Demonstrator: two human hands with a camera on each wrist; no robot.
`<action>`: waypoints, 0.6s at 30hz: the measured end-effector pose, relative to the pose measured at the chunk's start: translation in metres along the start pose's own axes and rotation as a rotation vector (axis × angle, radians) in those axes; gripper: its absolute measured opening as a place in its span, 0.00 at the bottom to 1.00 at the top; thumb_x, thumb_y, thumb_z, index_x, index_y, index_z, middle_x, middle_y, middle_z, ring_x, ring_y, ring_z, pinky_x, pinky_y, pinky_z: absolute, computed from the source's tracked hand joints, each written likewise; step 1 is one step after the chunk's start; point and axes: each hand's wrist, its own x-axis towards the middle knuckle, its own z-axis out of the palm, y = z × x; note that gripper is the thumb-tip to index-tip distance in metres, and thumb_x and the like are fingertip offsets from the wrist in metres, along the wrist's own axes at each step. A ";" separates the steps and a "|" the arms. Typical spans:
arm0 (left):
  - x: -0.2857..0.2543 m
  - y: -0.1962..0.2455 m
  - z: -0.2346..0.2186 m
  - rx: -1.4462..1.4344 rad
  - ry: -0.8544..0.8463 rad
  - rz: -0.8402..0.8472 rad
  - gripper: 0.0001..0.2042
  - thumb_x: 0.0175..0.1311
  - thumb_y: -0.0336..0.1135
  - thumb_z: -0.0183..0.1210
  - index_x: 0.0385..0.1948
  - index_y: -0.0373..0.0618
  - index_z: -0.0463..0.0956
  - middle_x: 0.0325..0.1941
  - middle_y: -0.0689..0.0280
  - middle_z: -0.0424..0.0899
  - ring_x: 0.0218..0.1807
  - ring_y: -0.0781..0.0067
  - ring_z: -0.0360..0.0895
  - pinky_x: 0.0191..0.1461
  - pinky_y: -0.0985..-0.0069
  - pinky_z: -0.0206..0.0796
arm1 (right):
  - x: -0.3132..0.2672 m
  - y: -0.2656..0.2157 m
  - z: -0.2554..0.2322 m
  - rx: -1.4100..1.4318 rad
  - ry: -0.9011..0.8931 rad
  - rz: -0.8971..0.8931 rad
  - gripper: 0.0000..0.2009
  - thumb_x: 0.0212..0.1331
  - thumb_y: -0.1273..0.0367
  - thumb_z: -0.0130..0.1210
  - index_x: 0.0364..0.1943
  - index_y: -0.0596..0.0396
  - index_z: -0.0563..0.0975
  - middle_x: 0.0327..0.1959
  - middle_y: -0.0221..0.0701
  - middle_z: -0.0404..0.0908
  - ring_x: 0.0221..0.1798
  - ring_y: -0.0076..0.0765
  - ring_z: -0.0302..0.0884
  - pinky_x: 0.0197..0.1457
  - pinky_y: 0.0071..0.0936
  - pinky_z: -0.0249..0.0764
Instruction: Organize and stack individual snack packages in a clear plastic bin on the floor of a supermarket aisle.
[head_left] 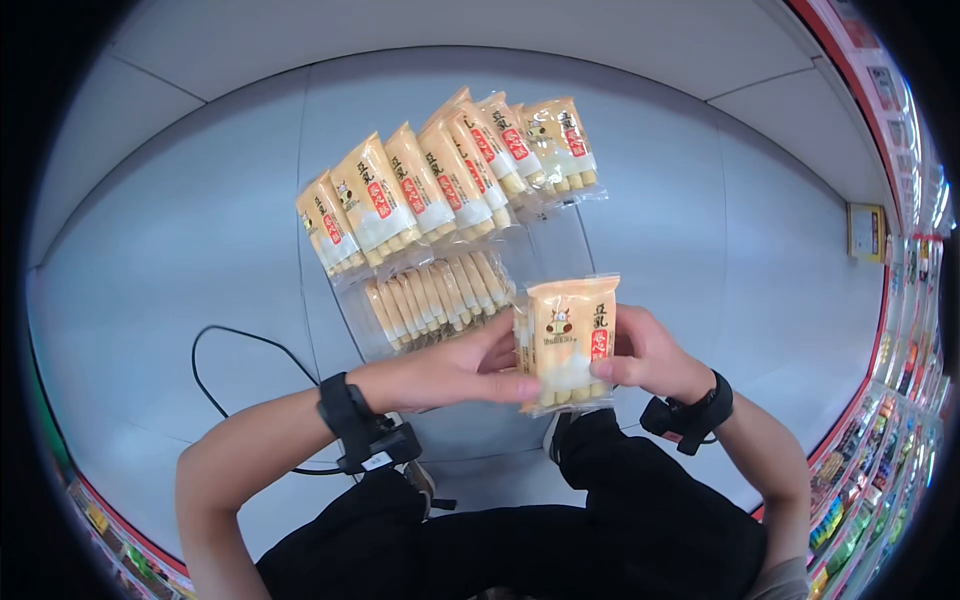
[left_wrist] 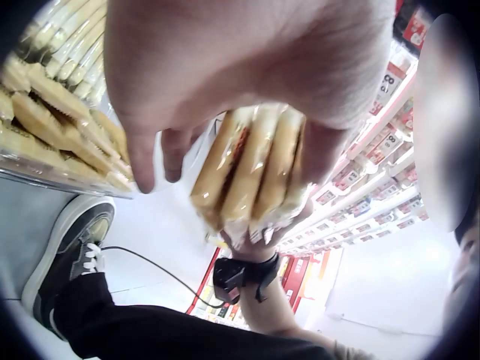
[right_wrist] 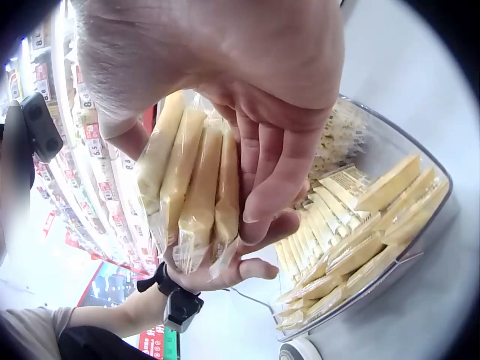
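Note:
A small stack of snack packets [head_left: 565,340], clear-wrapped rolled sticks with cream labels, stands upright between both hands in the head view. My left hand [head_left: 465,368] holds the stack's left side, thumb at the front lower corner; in the left wrist view two of its fingers spread away from the packets [left_wrist: 251,169]. From the right, my right hand [head_left: 655,355] grips the stack, thumb over the front label and fingers curled behind, as the right wrist view shows. Beyond the hands, a clear plastic bin [right_wrist: 448,184] holds many more such packets, some in an upright row, others leaning along its far side.
Pale floor [head_left: 770,250] surrounds the bin. Shelves of packaged goods [head_left: 860,470] curve along the right. A black cable [head_left: 245,333] loops on the left, near a shoe [left_wrist: 71,255]. Both wrists wear strapped cameras. A small framed sign [head_left: 866,232] stands at the right.

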 end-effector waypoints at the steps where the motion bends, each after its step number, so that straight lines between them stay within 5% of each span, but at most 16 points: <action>1: 0.003 -0.002 0.000 -0.073 0.015 -0.028 0.38 0.64 0.41 0.62 0.69 0.38 0.48 0.68 0.53 0.63 0.70 0.64 0.62 0.73 0.64 0.53 | 0.002 0.004 0.000 0.084 -0.037 0.001 0.26 0.56 0.66 0.61 0.57 0.65 0.69 0.51 0.37 0.79 0.51 0.27 0.77 0.56 0.28 0.73; 7: 0.001 -0.004 0.005 -0.263 0.149 0.016 0.33 0.63 0.29 0.62 0.67 0.40 0.52 0.66 0.58 0.67 0.67 0.68 0.67 0.70 0.67 0.60 | 0.005 -0.001 0.005 -0.133 -0.120 0.025 0.26 0.62 0.61 0.60 0.58 0.64 0.69 0.53 0.37 0.78 0.54 0.26 0.74 0.59 0.30 0.71; 10: -0.002 -0.008 0.003 -0.309 0.224 0.011 0.32 0.63 0.27 0.62 0.66 0.40 0.54 0.65 0.59 0.68 0.66 0.69 0.68 0.70 0.67 0.61 | 0.013 0.004 0.012 -0.162 -0.012 -0.024 0.25 0.63 0.60 0.60 0.57 0.64 0.71 0.51 0.36 0.79 0.51 0.25 0.75 0.56 0.28 0.73; 18: -0.005 -0.016 0.001 -0.332 0.305 0.049 0.31 0.62 0.26 0.62 0.65 0.40 0.55 0.64 0.60 0.69 0.66 0.69 0.68 0.70 0.67 0.61 | 0.013 0.032 -0.013 0.207 -0.044 0.064 0.17 0.66 0.62 0.56 0.49 0.63 0.78 0.42 0.34 0.83 0.41 0.24 0.81 0.42 0.23 0.77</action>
